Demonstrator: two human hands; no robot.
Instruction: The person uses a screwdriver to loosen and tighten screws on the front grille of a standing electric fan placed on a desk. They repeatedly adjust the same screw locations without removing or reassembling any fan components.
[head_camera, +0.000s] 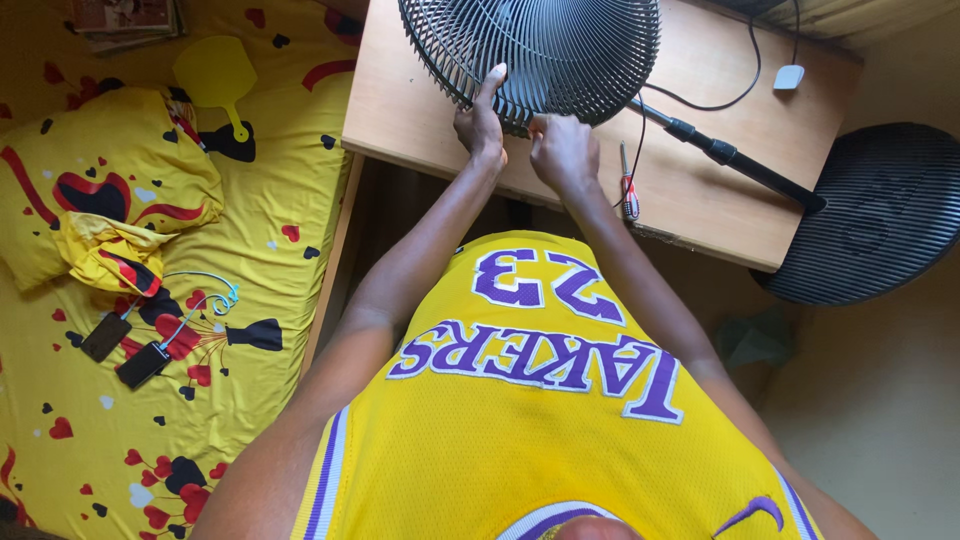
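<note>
— Fingers first: how are yours set on the fan guard?

— Your left hand has its fingers stretched up along the lower rim of the black guard, thumb pressed to the edge, gripping it. Your right hand is curled narrow, the fingertips pinched close at the rim beside the left, as if on a small clip or catch; I cannot tell what, if anything, sits between them.

— And where does the guard lie?

— Flat on the wooden desk, at its far edge from you, with the rim nearest you right under both hands. Lying flat, it needs no holding up, so your left hand only steadies it while the right works one spot.

— What is close by?

— A red-handled screwdriver lies on the desk just beside your right hand, within easy reach. The fan's black pole runs out from under the guard toward the right, and a second black guard rests off the desk's right end, well apart from the first.

— Further out?

— On your left, a bed with a yellow patterned sheet carries a yellow hand fan, a pillow and two small dark devices on a cable.
</note>
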